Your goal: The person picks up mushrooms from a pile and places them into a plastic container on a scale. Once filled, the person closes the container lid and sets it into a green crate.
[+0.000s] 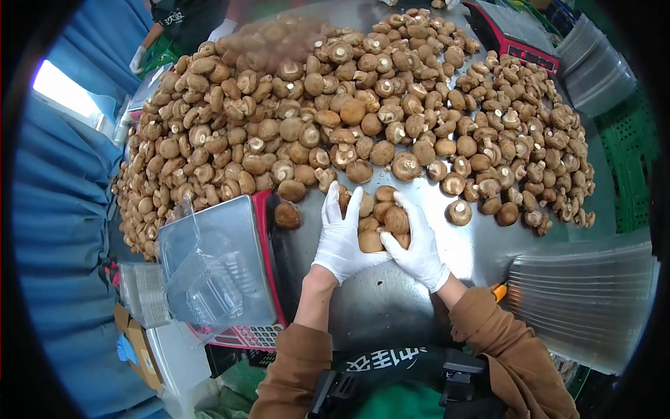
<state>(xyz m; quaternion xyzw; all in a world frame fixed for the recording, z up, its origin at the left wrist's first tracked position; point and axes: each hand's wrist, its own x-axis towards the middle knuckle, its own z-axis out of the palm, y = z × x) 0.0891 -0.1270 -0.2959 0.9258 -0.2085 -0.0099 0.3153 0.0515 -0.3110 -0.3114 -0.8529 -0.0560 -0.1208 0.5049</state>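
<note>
Both my hands wear white gloves and cup a cluster of several brown mushrooms point(370, 241) low over the metal table point(380, 307). My left hand point(342, 241) wraps the cluster's left side, with a mushroom between its fingers. On the right side, my right hand point(417, 244) curls round the mushrooms, its thumb across the front. The container holding them, if any, cannot be made out. Just beyond my hands lies a large heap of mushrooms point(279, 126). A single mushroom point(287, 215) rests left of my left hand.
A scale point(230, 258) bears a clear plastic tray point(209, 286) at the left. Stacked clear trays point(579, 293) stand at the right. Another red scale point(516, 42) and green crates point(628, 146) are farther back. A co-worker's gloved hand point(137, 61) shows at the upper left.
</note>
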